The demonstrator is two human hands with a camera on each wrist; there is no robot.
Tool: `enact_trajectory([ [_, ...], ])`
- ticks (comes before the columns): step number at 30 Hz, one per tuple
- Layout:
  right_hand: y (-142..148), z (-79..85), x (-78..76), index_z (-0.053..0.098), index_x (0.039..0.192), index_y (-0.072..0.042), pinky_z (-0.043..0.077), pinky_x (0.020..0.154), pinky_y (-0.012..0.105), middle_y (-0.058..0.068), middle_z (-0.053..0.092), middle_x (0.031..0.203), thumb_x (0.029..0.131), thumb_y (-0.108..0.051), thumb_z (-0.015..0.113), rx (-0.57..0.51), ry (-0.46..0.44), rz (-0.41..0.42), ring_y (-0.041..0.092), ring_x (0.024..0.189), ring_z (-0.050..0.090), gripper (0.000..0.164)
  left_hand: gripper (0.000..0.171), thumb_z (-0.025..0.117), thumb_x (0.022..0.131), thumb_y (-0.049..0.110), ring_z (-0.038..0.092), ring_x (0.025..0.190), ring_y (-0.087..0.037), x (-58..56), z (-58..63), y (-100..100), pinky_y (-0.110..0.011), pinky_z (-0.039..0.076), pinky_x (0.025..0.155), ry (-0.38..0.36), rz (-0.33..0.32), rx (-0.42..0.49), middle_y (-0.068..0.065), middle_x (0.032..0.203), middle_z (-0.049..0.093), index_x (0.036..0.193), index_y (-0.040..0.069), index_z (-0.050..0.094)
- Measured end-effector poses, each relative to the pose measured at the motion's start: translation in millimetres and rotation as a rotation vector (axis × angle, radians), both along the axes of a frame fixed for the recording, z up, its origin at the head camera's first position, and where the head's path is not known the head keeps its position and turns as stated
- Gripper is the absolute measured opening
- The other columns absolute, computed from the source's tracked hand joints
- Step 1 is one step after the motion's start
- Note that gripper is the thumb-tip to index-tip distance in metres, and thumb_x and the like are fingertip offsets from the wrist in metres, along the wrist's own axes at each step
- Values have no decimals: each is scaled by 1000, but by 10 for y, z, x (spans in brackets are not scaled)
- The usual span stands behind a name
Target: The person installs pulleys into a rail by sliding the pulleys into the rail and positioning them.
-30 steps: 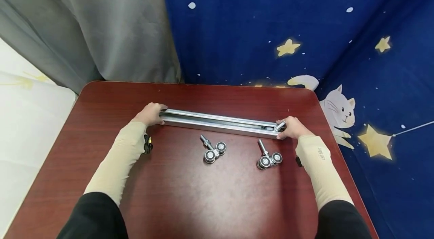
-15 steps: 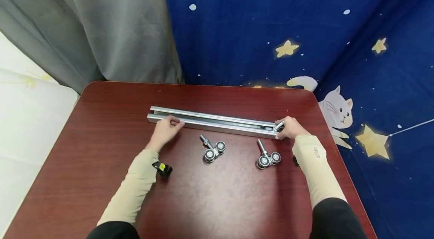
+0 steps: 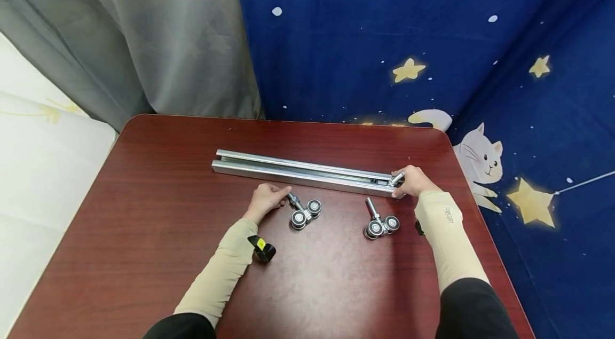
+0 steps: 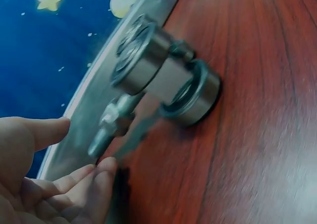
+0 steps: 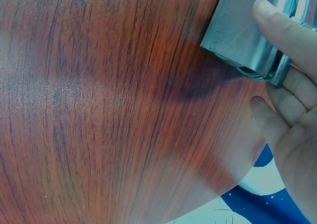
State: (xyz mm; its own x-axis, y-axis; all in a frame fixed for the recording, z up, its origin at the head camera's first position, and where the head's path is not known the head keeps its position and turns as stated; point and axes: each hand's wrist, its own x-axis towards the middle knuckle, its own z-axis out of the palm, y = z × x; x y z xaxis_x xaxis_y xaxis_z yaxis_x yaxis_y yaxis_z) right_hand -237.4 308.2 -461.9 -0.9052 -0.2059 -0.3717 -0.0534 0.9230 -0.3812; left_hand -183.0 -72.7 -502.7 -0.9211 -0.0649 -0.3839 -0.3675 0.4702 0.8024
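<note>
Long silver metal channel rail (image 3: pixel 302 172): lies flat, running left to right, slot upward, a bolt showing at its right end; right end gripped by right hand (image 3: pixel 412 182). Steel four-wheeled roller carriage with threaded bolt (image 3: pixel 302 212): lies on its side just in front of rail's middle, black-rimmed wheels toward the near side, bolt pointing at rail; bolt tip at fingertips of left hand (image 3: pixel 267 200). Second, matching roller carriage (image 3: pixel 379 221): on its side before rail's right end, untouched.
</note>
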Motion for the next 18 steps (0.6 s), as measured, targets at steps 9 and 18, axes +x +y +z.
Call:
enact_trajectory([
  [9, -14, -9, 4, 57, 118, 5, 43, 73, 35, 23, 62, 107, 61, -13, 82, 11, 10, -6, 23, 80, 51, 64, 34, 71, 78, 24, 57, 49, -5, -27, -112, 130, -18, 50, 50, -55, 42, 86, -3, 58, 63, 92, -7, 67],
  [18, -12, -1, -8, 58, 116, 6, 44, 74, 35, 22, 64, 103, 61, -12, 82, -11, 2, -16, 22, 80, 52, 63, 30, 67, 81, 19, 56, 48, -3, -29, -138, 147, -16, 49, 49, 22, 25, 75, -5, 60, 64, 92, -9, 66],
])
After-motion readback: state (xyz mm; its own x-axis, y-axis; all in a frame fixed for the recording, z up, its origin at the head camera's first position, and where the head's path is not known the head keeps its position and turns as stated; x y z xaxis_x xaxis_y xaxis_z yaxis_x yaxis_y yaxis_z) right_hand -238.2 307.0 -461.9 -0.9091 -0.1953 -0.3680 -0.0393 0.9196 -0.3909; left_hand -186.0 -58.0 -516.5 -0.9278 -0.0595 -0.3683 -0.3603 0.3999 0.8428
